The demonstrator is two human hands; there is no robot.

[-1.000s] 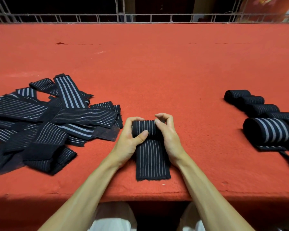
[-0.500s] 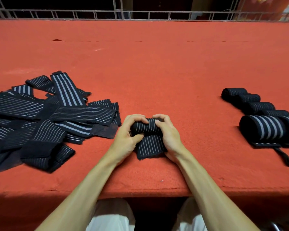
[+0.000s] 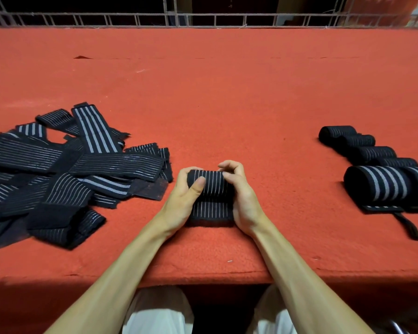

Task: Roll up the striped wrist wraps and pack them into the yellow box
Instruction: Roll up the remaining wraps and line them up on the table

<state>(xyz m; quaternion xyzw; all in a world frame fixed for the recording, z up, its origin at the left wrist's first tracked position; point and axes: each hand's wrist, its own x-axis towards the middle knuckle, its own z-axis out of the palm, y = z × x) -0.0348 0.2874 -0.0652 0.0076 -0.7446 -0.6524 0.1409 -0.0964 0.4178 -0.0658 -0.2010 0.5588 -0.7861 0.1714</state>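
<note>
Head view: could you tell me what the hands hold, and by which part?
A striped wrist wrap: left hand and right hand grip the opposite ends of its rolled part.

A red felt-covered tabletop (image 3: 227, 104) spans the view. A grey metal wire rail (image 3: 203, 20) runs along its far edge; a small dark nick (image 3: 82, 57) marks its far-left surface.

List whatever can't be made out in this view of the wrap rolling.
Head view only.
- Yellow box: nowhere in frame.
- Pile of unrolled wraps: cut by the left edge, overlapping; count unclear.
- Rolled wraps: cut by the right edge.
- Half-rolled wrap: both ends covered by the left hand and right hand.
</note>
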